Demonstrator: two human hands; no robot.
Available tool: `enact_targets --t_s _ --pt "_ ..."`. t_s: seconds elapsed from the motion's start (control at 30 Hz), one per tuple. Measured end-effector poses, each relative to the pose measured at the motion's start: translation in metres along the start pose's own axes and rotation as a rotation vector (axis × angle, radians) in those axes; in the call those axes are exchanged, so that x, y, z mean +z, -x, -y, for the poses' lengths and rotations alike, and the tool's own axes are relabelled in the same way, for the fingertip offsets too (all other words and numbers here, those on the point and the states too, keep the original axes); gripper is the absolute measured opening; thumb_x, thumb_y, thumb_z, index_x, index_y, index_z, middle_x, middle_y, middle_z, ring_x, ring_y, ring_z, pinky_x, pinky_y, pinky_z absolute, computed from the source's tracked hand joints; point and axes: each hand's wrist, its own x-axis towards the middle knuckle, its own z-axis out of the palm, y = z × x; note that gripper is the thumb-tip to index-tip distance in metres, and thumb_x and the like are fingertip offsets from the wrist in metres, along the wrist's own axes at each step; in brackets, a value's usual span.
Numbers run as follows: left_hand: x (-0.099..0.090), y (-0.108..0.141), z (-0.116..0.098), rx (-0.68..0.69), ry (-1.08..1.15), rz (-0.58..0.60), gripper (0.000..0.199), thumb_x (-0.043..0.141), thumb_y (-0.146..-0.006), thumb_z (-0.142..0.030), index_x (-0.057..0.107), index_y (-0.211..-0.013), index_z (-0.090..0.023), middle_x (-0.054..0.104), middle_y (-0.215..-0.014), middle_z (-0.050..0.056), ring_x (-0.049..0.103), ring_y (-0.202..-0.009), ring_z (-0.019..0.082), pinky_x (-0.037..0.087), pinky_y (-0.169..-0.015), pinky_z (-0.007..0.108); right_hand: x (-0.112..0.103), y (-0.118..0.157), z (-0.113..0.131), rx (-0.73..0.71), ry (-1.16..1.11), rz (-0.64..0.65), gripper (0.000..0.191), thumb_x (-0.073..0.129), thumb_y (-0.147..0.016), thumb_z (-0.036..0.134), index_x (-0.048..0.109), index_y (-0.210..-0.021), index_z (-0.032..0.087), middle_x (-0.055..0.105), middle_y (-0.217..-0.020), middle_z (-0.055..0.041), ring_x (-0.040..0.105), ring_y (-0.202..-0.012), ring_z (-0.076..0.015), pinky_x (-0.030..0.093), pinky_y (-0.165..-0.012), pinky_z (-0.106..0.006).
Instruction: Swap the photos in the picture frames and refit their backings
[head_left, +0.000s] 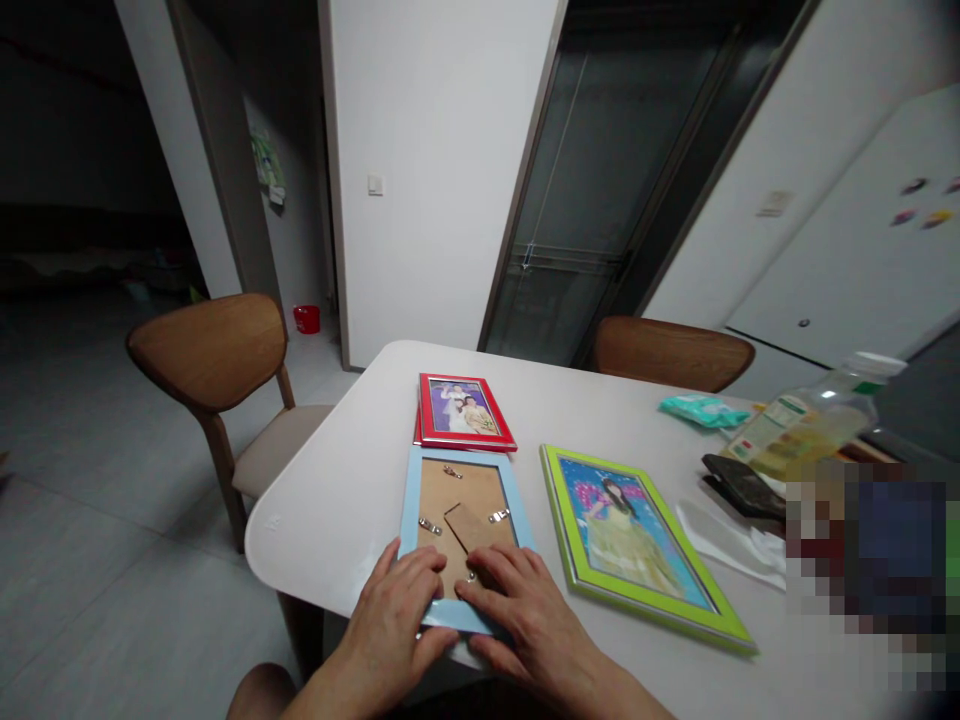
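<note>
A light-blue picture frame (409, 507) lies face down at the table's near edge, its brown backing board (438, 498) showing. Metal clips sit along the inside of its border, and a stand flap is set in the board. My left hand (397, 610) grips the lower left corner, fingers over the border and thumb at the near edge. At the lower right, my right hand (529, 615) holds the frame the same way, fingertips on the backing close to the bottom clip (471, 576). The fingers partly cover the lower border.
A red picture frame (506, 430) lies just beyond, seemingly on another red one. To the right lies a green picture frame (637, 600). Farther right are a teal packet (701, 410), a large plastic bottle (810, 425) and a dark object (742, 487). Wooden chairs (214, 350) stand around the white table (322, 510).
</note>
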Motion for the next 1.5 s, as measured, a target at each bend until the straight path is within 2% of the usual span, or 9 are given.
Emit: enact_targets --t_s 0.4,0.47,0.57,0.67,0.87,1.0,1.13,1.3,1.5 --pt "-0.007 -0.003 -0.001 0.014 -0.012 0.009 0.02 0.057 -0.066 -0.018 0.05 -0.084 -0.02 0.056 -0.11 0.008 0.047 -0.106 0.022 0.023 -0.097 0.049 0.0 -0.002 0.0 0.013 -0.069 -0.054 0.031 0.05 -0.073 0.04 0.052 -0.102 0.03 0.047 -0.109 -0.0035 0.04 -0.099 -0.0206 0.03 -0.083 -0.036" --pt "-0.006 -0.003 -0.001 0.016 -0.01 0.004 0.019 0.058 -0.065 -0.018 0.05 -0.083 -0.019 0.056 -0.109 0.008 0.047 -0.107 0.022 0.022 -0.098 0.048 0.0 -0.004 -0.01 0.086 -0.065 -0.137 0.029 0.045 -0.077 0.035 0.051 -0.104 0.027 0.047 -0.108 -0.0056 0.041 -0.097 -0.0198 0.033 -0.081 -0.034" --pt "-0.005 -0.003 0.0 -0.006 -0.005 -0.008 0.02 0.06 -0.062 -0.019 0.05 -0.079 -0.02 0.056 -0.108 0.007 0.047 -0.106 0.022 0.021 -0.098 0.047 0.001 -0.013 -0.03 0.322 0.009 -0.252 0.026 0.037 -0.08 0.024 0.054 -0.1 0.02 0.05 -0.096 -0.008 0.045 -0.087 -0.0189 0.036 -0.076 -0.032" --pt "-0.005 -0.003 0.0 -0.009 -0.011 -0.004 0.021 0.061 -0.061 -0.019 0.05 -0.079 -0.02 0.056 -0.108 0.007 0.048 -0.105 0.022 0.022 -0.098 0.047 0.003 -0.024 -0.044 0.424 0.074 -0.231 0.022 0.038 -0.079 0.02 0.058 -0.087 0.019 0.05 -0.087 -0.0072 0.046 -0.08 -0.018 0.037 -0.072 -0.03" --pt "-0.005 -0.004 -0.001 -0.01 -0.022 -0.005 0.02 0.06 -0.064 -0.02 0.05 -0.081 -0.019 0.056 -0.108 0.009 0.048 -0.105 0.024 0.023 -0.097 0.048 0.003 -0.024 -0.045 0.387 0.032 -0.214 0.026 0.033 -0.08 0.017 0.059 -0.075 0.017 0.049 -0.088 -0.0077 0.046 -0.082 -0.0172 0.037 -0.074 -0.028" --pt "-0.004 -0.003 0.001 -0.006 -0.007 -0.014 0.02 0.061 -0.064 -0.021 0.051 -0.081 -0.018 0.057 -0.108 0.008 0.048 -0.105 0.023 0.023 -0.098 0.048 0.001 -0.019 -0.041 0.365 0.064 -0.195 0.024 0.035 -0.08 0.02 0.058 -0.084 0.017 0.05 -0.096 -0.008 0.045 -0.089 -0.0188 0.035 -0.078 -0.031" --pt "-0.002 -0.002 0.003 -0.012 0.035 -0.024 0.022 0.063 -0.061 -0.019 0.051 -0.08 -0.02 0.057 -0.108 0.006 0.048 -0.104 0.022 0.022 -0.098 0.046 0.001 -0.031 -0.023 0.282 0.063 -0.235 0.026 0.04 -0.079 0.02 0.055 -0.1 0.021 0.05 -0.106 -0.0076 0.041 -0.098 -0.0214 0.032 -0.081 -0.035" --pt "-0.003 -0.002 0.006 -0.007 0.042 -0.017 0.022 0.062 -0.061 -0.02 0.051 -0.08 -0.02 0.057 -0.108 0.005 0.049 -0.103 0.021 0.02 -0.099 0.046 0.008 -0.062 0.001 0.167 -0.011 -0.118 0.025 0.037 -0.081 0.018 0.057 -0.095 0.022 0.053 -0.092 -0.005 0.043 -0.086 -0.0169 0.032 -0.073 -0.03" --pt "-0.004 -0.002 0.006 -0.012 0.032 -0.018 0.018 0.06 -0.061 -0.019 0.051 -0.076 -0.021 0.058 -0.104 0.003 0.05 -0.1 0.019 0.021 -0.099 0.045 0.012 -0.068 -0.001 0.087 0.104 -0.045 0.021 0.041 -0.082 0.025 0.056 -0.097 0.024 0.053 -0.089 -0.0048 0.042 -0.085 -0.0183 0.03 -0.07 -0.03"
